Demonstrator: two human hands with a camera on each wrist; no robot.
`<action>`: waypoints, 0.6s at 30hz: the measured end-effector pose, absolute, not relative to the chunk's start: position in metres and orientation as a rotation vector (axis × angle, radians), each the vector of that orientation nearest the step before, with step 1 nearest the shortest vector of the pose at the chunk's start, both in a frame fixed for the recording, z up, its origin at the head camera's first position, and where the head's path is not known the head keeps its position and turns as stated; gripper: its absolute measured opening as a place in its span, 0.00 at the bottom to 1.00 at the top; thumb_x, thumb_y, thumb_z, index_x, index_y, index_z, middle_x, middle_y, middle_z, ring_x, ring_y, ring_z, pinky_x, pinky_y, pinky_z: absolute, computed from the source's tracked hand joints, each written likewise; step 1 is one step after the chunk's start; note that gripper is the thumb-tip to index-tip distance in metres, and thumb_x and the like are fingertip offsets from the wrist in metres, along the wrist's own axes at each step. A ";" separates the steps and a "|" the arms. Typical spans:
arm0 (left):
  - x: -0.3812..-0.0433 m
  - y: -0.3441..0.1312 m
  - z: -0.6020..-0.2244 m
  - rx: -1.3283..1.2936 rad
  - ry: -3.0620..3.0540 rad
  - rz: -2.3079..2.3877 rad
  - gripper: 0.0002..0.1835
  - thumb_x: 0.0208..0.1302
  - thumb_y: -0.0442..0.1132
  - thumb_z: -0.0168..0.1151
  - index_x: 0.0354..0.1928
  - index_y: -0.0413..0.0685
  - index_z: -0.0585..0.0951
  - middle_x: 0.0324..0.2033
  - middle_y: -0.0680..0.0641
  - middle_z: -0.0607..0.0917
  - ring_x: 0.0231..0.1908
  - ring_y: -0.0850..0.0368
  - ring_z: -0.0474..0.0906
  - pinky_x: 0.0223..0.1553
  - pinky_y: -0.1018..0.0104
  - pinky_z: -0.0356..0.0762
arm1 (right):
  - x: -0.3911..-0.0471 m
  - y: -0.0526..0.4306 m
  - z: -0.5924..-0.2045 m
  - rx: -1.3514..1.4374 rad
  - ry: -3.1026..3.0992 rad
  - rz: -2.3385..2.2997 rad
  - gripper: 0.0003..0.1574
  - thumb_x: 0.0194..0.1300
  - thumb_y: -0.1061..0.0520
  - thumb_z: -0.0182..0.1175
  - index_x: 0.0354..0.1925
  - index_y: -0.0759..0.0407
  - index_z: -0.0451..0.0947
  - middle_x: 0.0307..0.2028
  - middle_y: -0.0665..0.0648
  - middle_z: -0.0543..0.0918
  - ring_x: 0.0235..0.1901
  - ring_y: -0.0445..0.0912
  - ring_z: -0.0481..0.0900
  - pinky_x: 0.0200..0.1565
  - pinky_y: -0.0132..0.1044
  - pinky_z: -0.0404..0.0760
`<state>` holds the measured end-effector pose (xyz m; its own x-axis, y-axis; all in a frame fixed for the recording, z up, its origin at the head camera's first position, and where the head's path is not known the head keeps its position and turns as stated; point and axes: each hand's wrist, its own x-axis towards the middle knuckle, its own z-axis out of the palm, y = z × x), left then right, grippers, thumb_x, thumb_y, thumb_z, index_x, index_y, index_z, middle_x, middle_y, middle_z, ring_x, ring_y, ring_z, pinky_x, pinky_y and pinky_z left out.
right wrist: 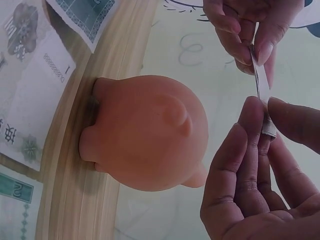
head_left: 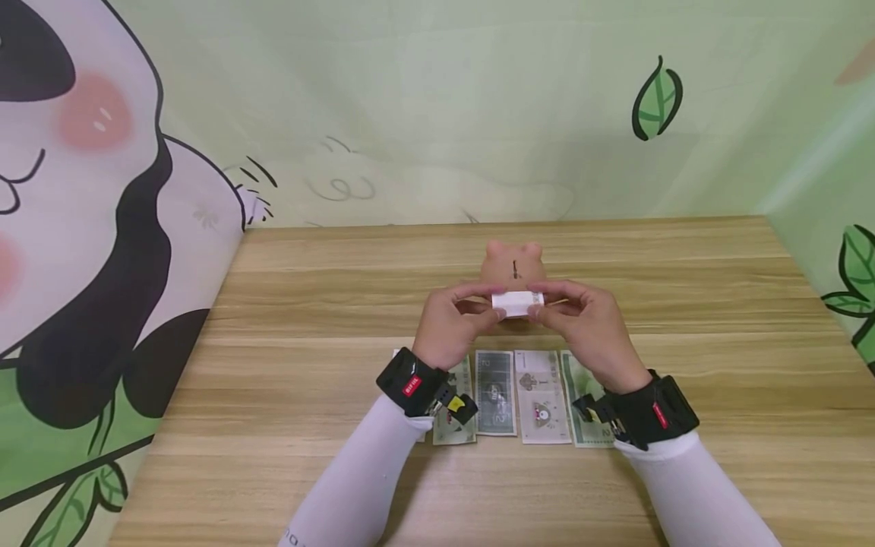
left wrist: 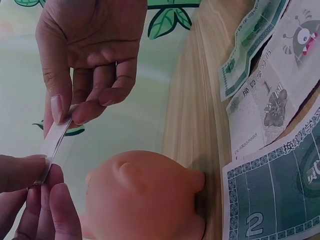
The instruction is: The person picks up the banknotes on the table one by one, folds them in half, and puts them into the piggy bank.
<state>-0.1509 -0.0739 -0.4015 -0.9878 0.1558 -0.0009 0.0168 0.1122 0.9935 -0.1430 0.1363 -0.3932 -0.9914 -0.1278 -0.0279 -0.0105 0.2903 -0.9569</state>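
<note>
Both hands pinch a small folded banknote (head_left: 513, 304), white on its visible side, one hand at each end. My left hand (head_left: 447, 323) grips its left end between thumb and fingers. At the other end, thumb and fingertips of my right hand (head_left: 591, 327) hold it. Seen from the left wrist, the folded note (left wrist: 54, 140) looks like a narrow, layered strip. Just behind it in the head view stands a pink piggy bank (head_left: 509, 266) with a dark slot on top. From the right wrist, the piggy bank (right wrist: 150, 132) shows its rounded body and short feet on the table.
A row of flat play banknotes lies nearer the person: a grey-blue one (head_left: 495, 395), a pale one (head_left: 543, 399) and green ones, partly covered by the wrists. The wooden table (head_left: 307, 304) meets a printed panda backdrop (head_left: 410, 114) at its far edge.
</note>
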 end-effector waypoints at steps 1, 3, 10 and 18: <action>-0.151 -0.074 -0.402 0.177 2.265 2.016 0.18 0.62 0.26 0.70 0.55 0.42 0.87 0.52 0.40 0.86 0.42 0.50 0.88 0.48 0.44 0.88 | -0.143 0.136 -0.393 -0.131 2.447 -1.807 0.24 0.68 0.58 0.69 0.61 0.59 0.82 0.51 0.63 0.85 0.44 0.38 0.87 0.49 0.32 0.87; -0.151 -0.074 -0.402 0.183 2.275 2.011 0.18 0.62 0.26 0.70 0.54 0.43 0.87 0.54 0.41 0.85 0.43 0.50 0.88 0.48 0.44 0.89 | -0.143 0.136 -0.393 -0.133 2.455 -1.801 0.24 0.68 0.57 0.70 0.61 0.59 0.83 0.51 0.64 0.86 0.44 0.38 0.87 0.48 0.32 0.86; -0.153 -0.075 -0.405 0.279 2.389 1.953 0.15 0.64 0.31 0.71 0.53 0.43 0.88 0.54 0.43 0.87 0.47 0.49 0.87 0.45 0.61 0.89 | -0.144 0.136 -0.394 -0.147 2.458 -1.798 0.23 0.69 0.53 0.70 0.59 0.59 0.83 0.55 0.62 0.86 0.47 0.38 0.86 0.49 0.27 0.85; -0.154 -0.075 -0.406 0.281 2.459 1.896 0.13 0.69 0.41 0.70 0.51 0.44 0.89 0.49 0.44 0.89 0.47 0.51 0.86 0.50 0.61 0.86 | -0.143 0.137 -0.395 -0.151 2.488 -1.768 0.20 0.72 0.51 0.66 0.56 0.62 0.84 0.54 0.61 0.86 0.49 0.40 0.82 0.49 0.27 0.82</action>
<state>-0.1540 -0.0746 -0.4063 -0.9835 0.1566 0.0911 0.1279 0.2442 0.9613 -0.1433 0.1370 -0.3945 -0.9915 -0.1298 -0.0129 -0.0306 0.3272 -0.9445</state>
